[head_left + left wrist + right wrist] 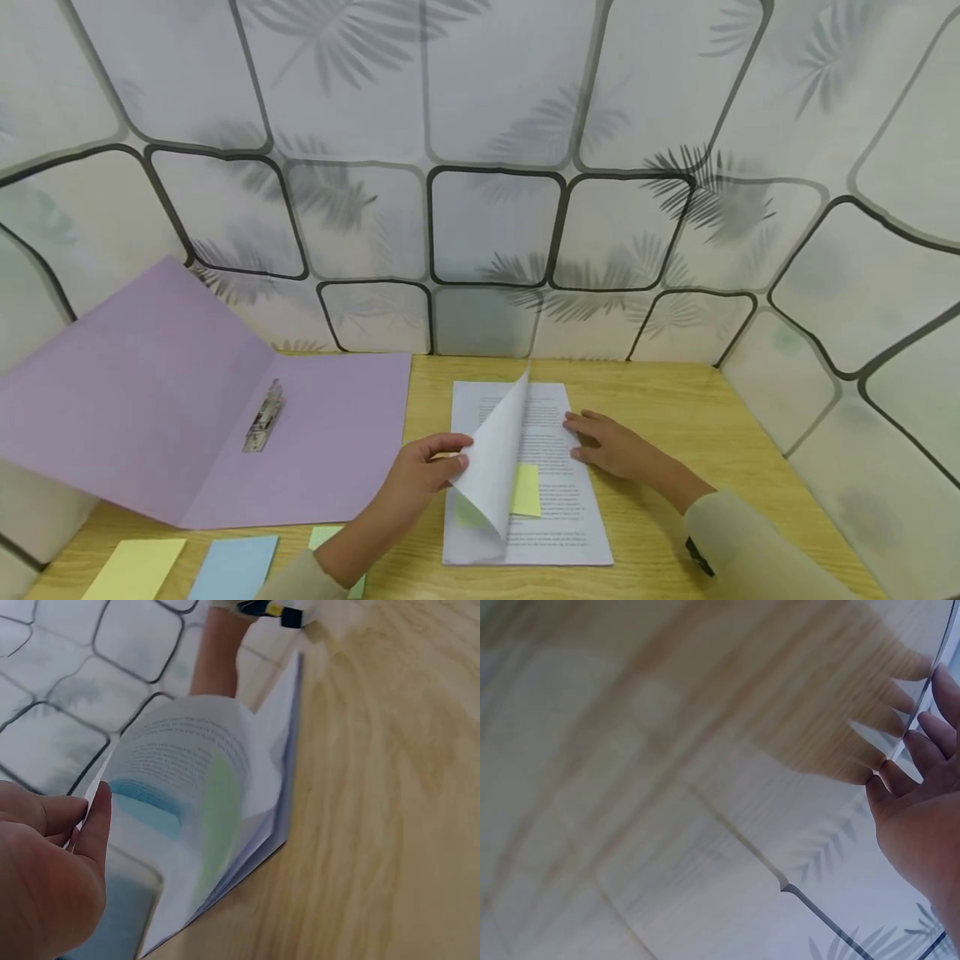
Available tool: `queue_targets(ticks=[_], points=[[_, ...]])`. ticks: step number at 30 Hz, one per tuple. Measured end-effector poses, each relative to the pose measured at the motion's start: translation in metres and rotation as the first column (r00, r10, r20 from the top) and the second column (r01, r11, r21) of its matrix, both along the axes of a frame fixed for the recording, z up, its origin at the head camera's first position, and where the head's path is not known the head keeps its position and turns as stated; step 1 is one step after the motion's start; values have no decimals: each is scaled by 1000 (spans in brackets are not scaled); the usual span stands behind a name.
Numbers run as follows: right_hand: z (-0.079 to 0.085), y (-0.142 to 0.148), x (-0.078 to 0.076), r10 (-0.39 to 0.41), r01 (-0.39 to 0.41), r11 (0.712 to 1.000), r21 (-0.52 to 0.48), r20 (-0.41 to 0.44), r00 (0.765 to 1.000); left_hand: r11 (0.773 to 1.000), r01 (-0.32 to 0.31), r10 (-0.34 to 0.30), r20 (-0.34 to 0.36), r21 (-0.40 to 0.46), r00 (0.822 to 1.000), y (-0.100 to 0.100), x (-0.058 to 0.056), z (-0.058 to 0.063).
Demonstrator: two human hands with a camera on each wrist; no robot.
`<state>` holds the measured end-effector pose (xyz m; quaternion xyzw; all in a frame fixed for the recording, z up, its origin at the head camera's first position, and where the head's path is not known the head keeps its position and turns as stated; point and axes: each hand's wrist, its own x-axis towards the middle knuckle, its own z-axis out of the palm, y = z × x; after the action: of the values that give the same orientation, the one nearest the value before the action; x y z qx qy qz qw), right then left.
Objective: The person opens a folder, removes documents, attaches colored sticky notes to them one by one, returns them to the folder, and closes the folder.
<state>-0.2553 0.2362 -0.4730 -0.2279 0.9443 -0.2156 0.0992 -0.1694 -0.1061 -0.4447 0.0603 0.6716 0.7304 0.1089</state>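
A stack of printed sheets [555,533] lies on the table. My left hand [427,471] pinches the left edge of a lifted sheet [491,462], which curls up and over toward the right. Right of that curl, a yellow sticky note [527,492] shows on the page beneath. In the left wrist view, a green note [219,817] and a blue note [150,814] appear at the curled pages. My right hand [611,446] rests at the stack's right edge, its fingertips touching the paper and its fingers only loosely bent. The right wrist view shows those fingers [922,754] along the paper edge.
An open purple folder [337,442] with a metal clip [262,421] lies to the left, its cover raised against the wall. Yellow [138,567], blue [234,567] and green [326,535] note pads lie along the front. A patterned curtain-like wall [495,225] borders the wooden table [660,392].
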Motion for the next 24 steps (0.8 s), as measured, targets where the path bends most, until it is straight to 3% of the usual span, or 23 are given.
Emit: queue_targets(ticks=[9, 15, 21, 24], points=[[2, 3, -1, -34, 37, 996, -82, 34, 999, 989, 94, -99, -39, -112, 994, 45, 3, -6], [4, 2, -4, -125, 143, 961, -238, 90, 988, 972, 158, -168, -43, -174, 985, 69, 4, -11], [6, -2, -5, -184, 212, 941, -265, 126, 975, 944, 214, -237, -65, -252, 969, 87, 3, -13], [6, 0, -6, -160, 186, 947, -260, 120, 980, 930, 273, -299, -71, -248, 952, 94, 3, -12]])
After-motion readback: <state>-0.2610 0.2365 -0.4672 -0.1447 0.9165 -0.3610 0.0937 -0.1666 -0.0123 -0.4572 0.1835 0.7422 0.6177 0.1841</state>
